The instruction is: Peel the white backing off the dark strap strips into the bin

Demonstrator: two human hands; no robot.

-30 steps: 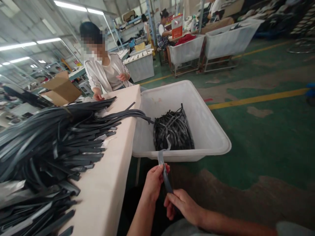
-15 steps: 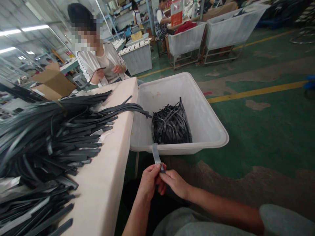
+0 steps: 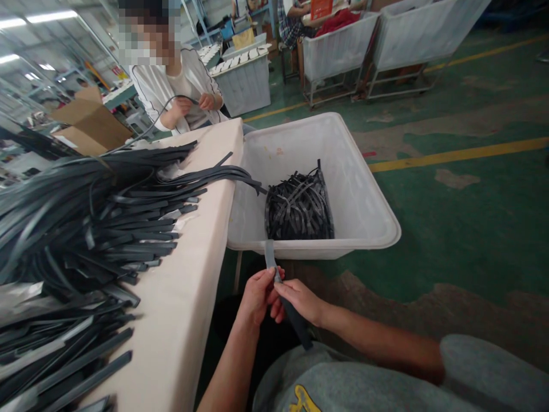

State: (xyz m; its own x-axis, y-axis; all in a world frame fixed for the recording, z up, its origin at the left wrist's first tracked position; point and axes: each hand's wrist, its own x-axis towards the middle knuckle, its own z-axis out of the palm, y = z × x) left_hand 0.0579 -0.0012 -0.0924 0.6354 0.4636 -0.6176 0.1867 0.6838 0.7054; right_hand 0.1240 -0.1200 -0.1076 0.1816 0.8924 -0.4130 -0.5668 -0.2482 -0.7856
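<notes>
White bin (image 3: 369, 212) (strap bundle (image 3: 299, 207) inside)

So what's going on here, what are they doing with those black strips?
The person pinches one dark strip between the left hand and right hand, over their lap. Ahead stands a white bin holding a bundle of strips; a pile more lies on the table. A co-worker opposite handles another strip.

both hands (image 3: 278, 294) together, seemingly pinching
</notes>
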